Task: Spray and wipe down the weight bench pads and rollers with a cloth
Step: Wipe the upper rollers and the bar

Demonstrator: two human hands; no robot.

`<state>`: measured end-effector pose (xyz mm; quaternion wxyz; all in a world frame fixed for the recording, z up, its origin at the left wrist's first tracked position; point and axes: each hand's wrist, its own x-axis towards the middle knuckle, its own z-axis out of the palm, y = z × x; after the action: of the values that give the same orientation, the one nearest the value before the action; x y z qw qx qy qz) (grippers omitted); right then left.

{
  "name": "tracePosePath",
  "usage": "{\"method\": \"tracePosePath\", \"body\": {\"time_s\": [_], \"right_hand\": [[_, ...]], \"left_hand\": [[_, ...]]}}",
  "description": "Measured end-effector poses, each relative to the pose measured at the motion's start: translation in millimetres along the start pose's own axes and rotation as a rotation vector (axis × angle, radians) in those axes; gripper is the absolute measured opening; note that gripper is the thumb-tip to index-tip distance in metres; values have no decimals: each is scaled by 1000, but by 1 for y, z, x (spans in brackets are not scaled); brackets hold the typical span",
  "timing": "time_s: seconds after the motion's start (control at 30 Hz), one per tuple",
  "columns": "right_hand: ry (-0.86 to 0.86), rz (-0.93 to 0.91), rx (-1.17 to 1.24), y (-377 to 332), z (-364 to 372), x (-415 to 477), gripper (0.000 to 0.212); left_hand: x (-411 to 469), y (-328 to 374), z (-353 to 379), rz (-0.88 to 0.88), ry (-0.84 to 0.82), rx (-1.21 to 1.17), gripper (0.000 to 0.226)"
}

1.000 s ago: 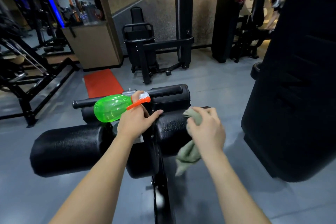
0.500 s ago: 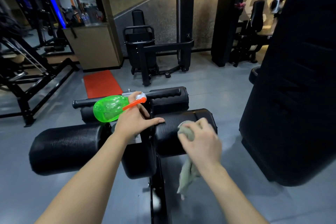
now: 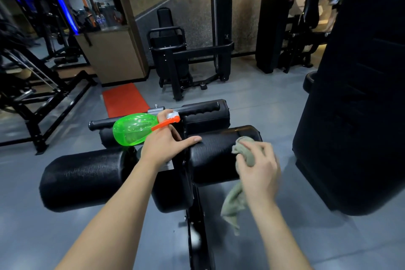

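Wiping looks like the step right now. Seen from the head camera, the right hand [image 3: 259,173] grips the bunched-up cloth [image 3: 247,153] and presses it on top of the right roller [image 3: 210,155], and the loose end hangs down under the hand. The left hand [image 3: 166,144] holds the green spray bottle [image 3: 131,129] by its neck, with one finger or thumb stretched onto the same roller. Next, I think, the cloth should rub out to the roller's end, then move on to the left roller [image 3: 85,180]

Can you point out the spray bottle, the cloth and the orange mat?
spray bottle [image 3: 131,130]: head view, green body.
cloth [image 3: 247,151]: head view, bunched upper part.
orange mat [image 3: 123,99]: head view, its middle.
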<state>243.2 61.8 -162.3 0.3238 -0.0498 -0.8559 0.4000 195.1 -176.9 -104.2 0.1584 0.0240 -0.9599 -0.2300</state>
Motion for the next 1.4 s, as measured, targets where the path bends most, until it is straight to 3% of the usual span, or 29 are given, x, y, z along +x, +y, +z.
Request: {"method": "tracePosePath", "body": {"time_s": [0.07, 0.2, 0.43, 0.6, 0.67, 0.8, 0.9, 1.0, 1.1, 1.17, 1.27, 1.4], "right_hand": [[66, 105, 76, 9, -7, 20, 36], [90, 108, 97, 3, -3, 6, 39], [-114, -126, 70, -15, 7, -24, 39], [94, 93, 70, 5, -3, 2, 49], [104, 19, -4, -11, 10, -12, 47], [-125, -256, -30, -51, 37, -61, 42], [-205, -317, -24, -55, 37, -64, 44], [-178, -202, 25, -37, 21, -28, 52], [-59, 18, 78, -13, 4, 9, 47], [-6, 65, 26, -13, 5, 11, 46], [-26, -79, -43, -37, 25, -17, 40], [-219, -321, -43, -67, 41, -48, 41]], "left_hand": [[1, 0, 1, -4, 3, 23, 77], [2, 2, 1, 1, 11, 51, 70], [3, -2, 5, -31, 59, 70, 79], [4, 1, 4, -22, 45, 79, 75], [4, 2, 4, -29, 23, 93, 73], [5, 0, 4, -39, -3, 97, 64], [8, -3, 7, -68, 30, 60, 76], [8, -3, 6, -57, 43, 53, 80], [6, 0, 4, -22, 62, 9, 80], [5, 0, 5, -28, 63, 9, 84], [9, -3, 7, -70, 58, 19, 81], [8, -6, 8, -84, 84, -28, 90]]}}
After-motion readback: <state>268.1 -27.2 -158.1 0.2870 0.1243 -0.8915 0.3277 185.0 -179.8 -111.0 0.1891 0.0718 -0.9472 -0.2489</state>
